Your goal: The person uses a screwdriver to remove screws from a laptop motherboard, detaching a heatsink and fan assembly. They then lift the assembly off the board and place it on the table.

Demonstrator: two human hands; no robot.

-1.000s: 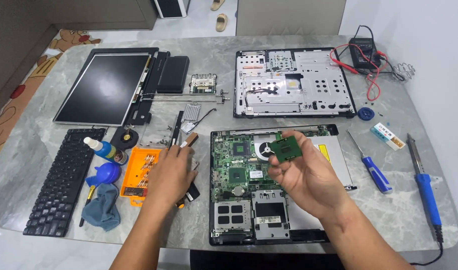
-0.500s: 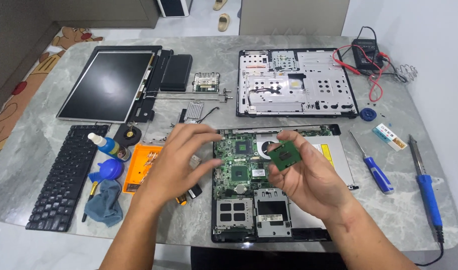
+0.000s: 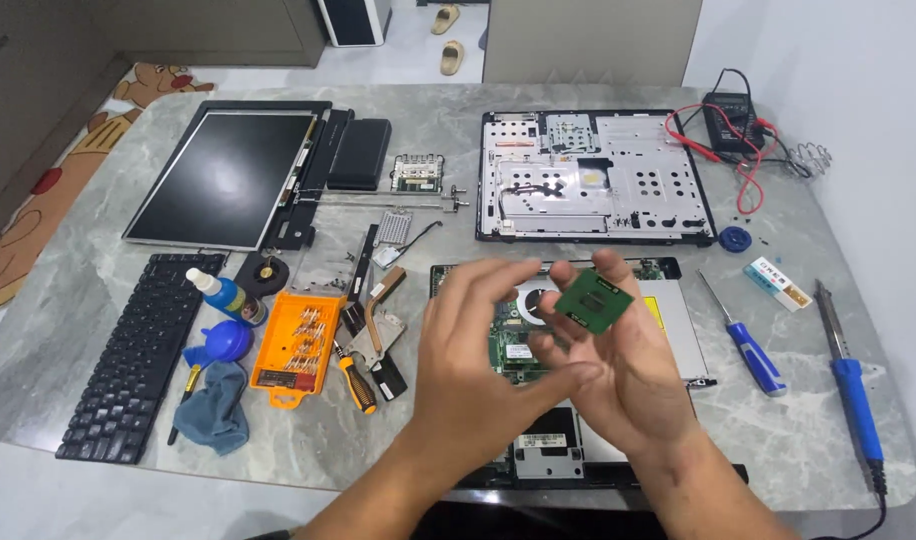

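From the head camera I look down on a grey marble tabletop (image 3: 98,290) full of laptop parts. My right hand (image 3: 628,375) is raised over the opened laptop base (image 3: 668,330), and its fingers (image 3: 618,268) hold a small square green processor chip (image 3: 596,301) by the edges, tilted, with the flat face up. My left hand (image 3: 478,370) is just beside it, a little lower. Its fingers (image 3: 498,275) are spread wide and hold nothing; the thumb lies near the right palm, but I cannot tell if they touch. Both hands cover most of the green motherboard (image 3: 508,345) inside the base.

Behind the base lies the silver top cover (image 3: 593,180) of the laptop, turned upside down. To the far right of it sits a black multimeter (image 3: 730,118) with red and black leads. On the right side of the tabletop I see a blue screwdriver (image 3: 748,345), a blue soldering iron (image 3: 850,380) and a small white box (image 3: 778,283).

On the left side lie the screen panel (image 3: 223,180), the black keyboard (image 3: 138,355), an orange tray of screwdriver bits (image 3: 298,345), a small blue bottle (image 3: 228,296), a blue air blower (image 3: 223,340), a grey-blue cloth (image 3: 213,410), a screwdriver with an orange and black handle (image 3: 356,380) and a copper heat pipe (image 3: 383,300).
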